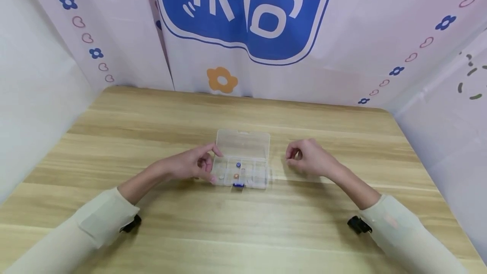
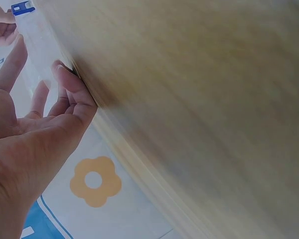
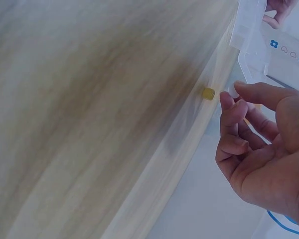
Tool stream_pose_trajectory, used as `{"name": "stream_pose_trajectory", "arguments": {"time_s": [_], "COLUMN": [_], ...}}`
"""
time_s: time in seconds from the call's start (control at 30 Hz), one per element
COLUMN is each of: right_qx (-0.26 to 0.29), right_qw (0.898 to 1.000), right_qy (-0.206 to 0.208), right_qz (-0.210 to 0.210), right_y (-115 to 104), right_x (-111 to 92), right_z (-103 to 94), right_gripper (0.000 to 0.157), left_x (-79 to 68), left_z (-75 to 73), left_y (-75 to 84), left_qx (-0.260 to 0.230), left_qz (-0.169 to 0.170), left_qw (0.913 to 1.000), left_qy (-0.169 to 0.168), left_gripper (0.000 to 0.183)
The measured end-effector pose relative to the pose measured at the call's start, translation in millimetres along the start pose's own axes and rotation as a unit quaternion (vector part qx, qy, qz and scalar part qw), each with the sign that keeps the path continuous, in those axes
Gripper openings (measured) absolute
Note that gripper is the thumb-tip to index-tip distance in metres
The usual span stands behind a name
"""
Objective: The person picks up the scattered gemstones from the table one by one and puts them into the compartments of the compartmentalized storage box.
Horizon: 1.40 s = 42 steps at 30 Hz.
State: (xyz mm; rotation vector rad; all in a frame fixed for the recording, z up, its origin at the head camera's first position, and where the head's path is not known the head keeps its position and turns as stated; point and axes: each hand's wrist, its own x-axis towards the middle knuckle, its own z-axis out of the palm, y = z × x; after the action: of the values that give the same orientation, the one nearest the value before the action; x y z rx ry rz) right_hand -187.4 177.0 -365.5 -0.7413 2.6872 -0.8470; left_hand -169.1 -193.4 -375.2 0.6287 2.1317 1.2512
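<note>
A clear plastic compartment box lies on the table with its lid folded back, away from me. Inside are a blue bead, an orange bead and a few paler bits. My left hand grips the box's left end, thumb at the near corner and forefinger by the hinge side. To the right of the box, my right hand pinches a small whitish, see-through piece between thumb and forefinger. Close by its fingertips, a yellow bead rests on the table in the right wrist view.
The wood-grain table bears the box. A blue latch marks the box's near edge. White printed cloth hangs along the back, and pale walls stand at both sides. Each sleeve carries a black wrist camera.
</note>
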Motion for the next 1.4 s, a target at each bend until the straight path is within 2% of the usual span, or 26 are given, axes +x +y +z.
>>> {"name": "stream_pose_trajectory", "arguments": {"time_s": [0.1, 0.33, 0.67, 0.83, 1.03, 1.4], "right_qx": [0.0, 0.008, 0.014, 0.059, 0.129, 0.139], "right_qw": [1.0, 1.0, 0.999, 0.998, 0.991, 0.989], "right_qy": [-0.002, -0.004, 0.001, -0.014, -0.04, -0.037], "right_qz": [-0.004, -0.017, -0.03, -0.025, -0.021, -0.042], "right_y": [-1, -4, -10, -12, -15, -15], "right_x": [1, 1, 4, 4, 5, 8], "right_z": [-0.2, 0.8, 1.6, 1.9, 0.2, 1.2], "right_gripper": [0.001, 0.008, 0.006, 0.004, 0.005, 0.009], "left_x": [0.5, 1.2, 2.3, 2.5, 1.3, 0.7], "left_z": [-1.3, -1.6, -1.4, -1.2, -1.4, -1.4], "left_y": [0.3, 0.6, 1.5, 1.4, 2.1, 3.1], "left_qx": [0.002, -0.002, -0.002, -0.001, -0.001, -0.009], "left_qz": [-0.001, -0.003, -0.002, -0.003, -0.002, -0.004], "left_qw": [1.0, 1.0, 1.0, 1.0, 1.0, 0.9999], "left_qy": [-0.001, -0.002, -0.001, 0.0, 0.001, -0.005], "left_gripper": [0.056, 0.056, 0.057, 0.057, 0.056, 0.056]}}
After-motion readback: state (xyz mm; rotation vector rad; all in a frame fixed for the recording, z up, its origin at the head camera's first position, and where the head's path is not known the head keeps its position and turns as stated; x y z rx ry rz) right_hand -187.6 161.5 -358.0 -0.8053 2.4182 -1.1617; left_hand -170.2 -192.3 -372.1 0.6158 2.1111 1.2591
